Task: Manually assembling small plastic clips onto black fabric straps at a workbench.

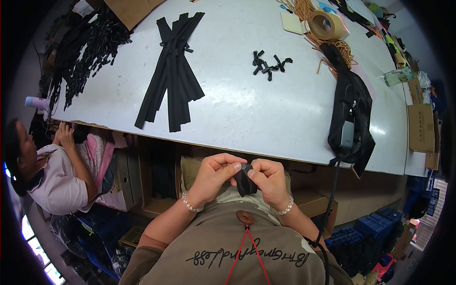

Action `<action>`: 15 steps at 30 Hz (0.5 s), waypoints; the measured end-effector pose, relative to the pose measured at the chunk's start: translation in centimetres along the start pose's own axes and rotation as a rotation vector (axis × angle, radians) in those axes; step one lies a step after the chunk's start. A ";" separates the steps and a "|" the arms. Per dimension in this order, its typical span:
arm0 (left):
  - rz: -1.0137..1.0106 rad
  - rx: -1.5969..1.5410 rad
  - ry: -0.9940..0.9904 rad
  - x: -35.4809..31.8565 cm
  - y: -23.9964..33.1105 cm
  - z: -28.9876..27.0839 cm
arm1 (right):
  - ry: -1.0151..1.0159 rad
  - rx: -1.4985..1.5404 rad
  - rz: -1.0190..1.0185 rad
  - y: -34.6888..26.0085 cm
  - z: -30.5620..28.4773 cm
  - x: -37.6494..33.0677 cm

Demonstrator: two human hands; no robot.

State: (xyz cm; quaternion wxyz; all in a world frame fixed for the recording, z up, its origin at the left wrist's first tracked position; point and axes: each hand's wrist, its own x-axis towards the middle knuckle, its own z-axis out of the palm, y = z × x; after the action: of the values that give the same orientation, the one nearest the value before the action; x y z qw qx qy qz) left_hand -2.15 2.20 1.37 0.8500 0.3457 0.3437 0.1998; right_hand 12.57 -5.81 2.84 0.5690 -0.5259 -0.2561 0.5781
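My left hand (216,176) and my right hand (270,182) meet in front of my body, just off the table's near edge. Between them hangs a looped black fabric strip (244,185). Thumb and fingers of each hand pinch it near its upper end. Whatever small part lies right at the fingertips is too small to make out. Ahead on the table, several flat black strips (175,71) lie in a crossed bundle. A little heap of small black pieces (270,64) is to their right.
The white table (228,114) spans the view ahead. A black mesh bag (351,109) with a grey device, a tape roll (326,25) and tan cords (304,9) lie at right. Black corded pieces (99,42) pile up far left. Another person (61,175) sits at left.
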 end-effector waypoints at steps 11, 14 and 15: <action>-0.078 -0.158 -0.080 0.0 -0.3 -0.3 | -0.172 -0.089 -0.033 -0.1 -1.0 0.3; -0.178 -0.214 -0.111 0.0 -0.1 -0.6 | -0.198 -0.115 -0.011 -0.2 -1.3 0.4; -0.185 -0.242 -0.112 0.1 -0.2 -0.7 | -0.198 -0.115 -0.011 -0.4 -1.1 0.4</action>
State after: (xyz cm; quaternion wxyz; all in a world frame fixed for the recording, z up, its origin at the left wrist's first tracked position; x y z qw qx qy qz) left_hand -2.59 2.45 0.78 0.9180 0.2182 0.2997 0.1409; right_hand 13.79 -5.72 2.74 0.5129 -0.4964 -0.3466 0.6085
